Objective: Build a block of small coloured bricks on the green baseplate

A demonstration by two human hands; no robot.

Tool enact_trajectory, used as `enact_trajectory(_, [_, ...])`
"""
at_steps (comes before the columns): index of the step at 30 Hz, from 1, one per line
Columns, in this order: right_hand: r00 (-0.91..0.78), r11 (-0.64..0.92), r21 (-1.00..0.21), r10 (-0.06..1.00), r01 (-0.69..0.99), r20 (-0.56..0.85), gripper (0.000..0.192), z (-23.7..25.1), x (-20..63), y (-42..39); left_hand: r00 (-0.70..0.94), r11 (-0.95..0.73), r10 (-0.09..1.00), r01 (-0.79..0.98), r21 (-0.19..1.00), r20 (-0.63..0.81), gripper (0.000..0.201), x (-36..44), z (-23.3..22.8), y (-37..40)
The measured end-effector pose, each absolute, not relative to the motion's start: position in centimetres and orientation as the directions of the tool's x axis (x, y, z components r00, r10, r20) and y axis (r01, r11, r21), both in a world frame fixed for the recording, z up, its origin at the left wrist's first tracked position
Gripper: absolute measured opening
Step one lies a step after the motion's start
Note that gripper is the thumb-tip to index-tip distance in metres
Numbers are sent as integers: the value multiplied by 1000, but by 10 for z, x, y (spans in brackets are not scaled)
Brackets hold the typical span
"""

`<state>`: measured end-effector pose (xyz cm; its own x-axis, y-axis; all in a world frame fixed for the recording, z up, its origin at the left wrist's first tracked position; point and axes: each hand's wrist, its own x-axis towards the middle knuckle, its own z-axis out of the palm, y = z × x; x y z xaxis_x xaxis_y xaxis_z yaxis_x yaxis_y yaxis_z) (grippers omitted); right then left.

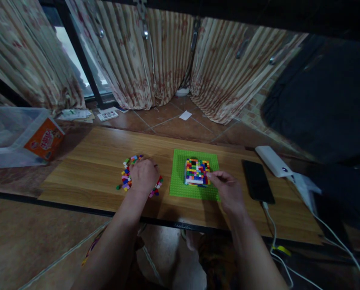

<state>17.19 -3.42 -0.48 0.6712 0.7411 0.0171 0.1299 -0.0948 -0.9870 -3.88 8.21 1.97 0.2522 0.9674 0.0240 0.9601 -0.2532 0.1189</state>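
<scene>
A green studded baseplate (176, 173) lies on the wooden table. On it stands a compact block of many-coloured toy building bricks (196, 171), with some dark gaps in its top. My right hand (226, 187) is at the block's right side, thumb and forefinger pinched together at its edge. Whatever is between those fingertips is too small to make out. Left of the baseplate, my left hand (145, 175) reaches down over a pile of loose small bricks (126, 179). The back of that hand faces me and hides its fingertips and the middle of the pile.
On the table's right lie a black phone (258, 181) with a cable plugged in and a white power bank (272, 161). A clear plastic tub (13, 137) with an orange label stands at the far left. Striped curtains (167, 60) hang behind the table (89, 169).
</scene>
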Motion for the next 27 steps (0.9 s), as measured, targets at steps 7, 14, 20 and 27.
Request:
enact_trajectory(7, [759, -53, -994, 650, 95, 38, 25, 1, 170, -31, 292, -297, 955, 948, 110, 57, 31, -31, 15, 82])
enact_trajectory(14, [745, -52, -960, 644, 274, 177, 23, 7, 162, -34, 325, -346, 938, 862, 371, 118, 27, -25, 15, 83])
enact_trajectory(20, [534, 104, -871, 753, 481, 385, 16, 15, 138, -37, 527, -375, 835, 330, 866, 160, 18, -18, 14, 68])
enact_trajectory(27, [263, 203, -736, 846, 645, 464, 24, 17, 129, -32, 617, -315, 764, 100, 944, 190, 15, -8, 16, 46])
